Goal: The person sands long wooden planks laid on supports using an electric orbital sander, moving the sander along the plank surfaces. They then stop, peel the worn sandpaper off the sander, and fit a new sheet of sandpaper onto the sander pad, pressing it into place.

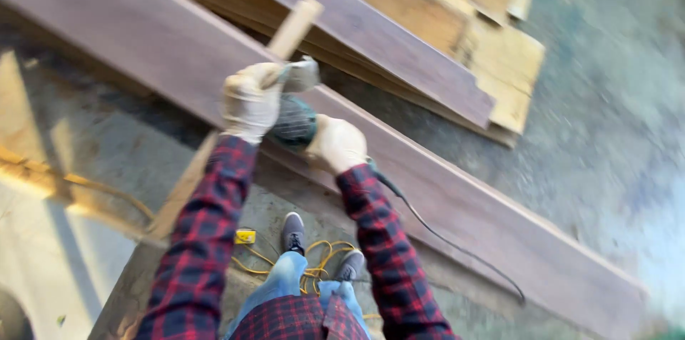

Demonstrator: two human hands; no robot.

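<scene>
Plaid sleeves lead up to a green power sander gripped by both the left hand and right hand at 12 o'clock on the long dark plank, whose progress can't be judged.

A grey concrete floor carries the load. A long dark plank lies slantwise across it, a stack of pale and dark boards behind. A yellow cord coils by two grey shoes.

Woodworking workshop: stacked planks, power tool
</scene>
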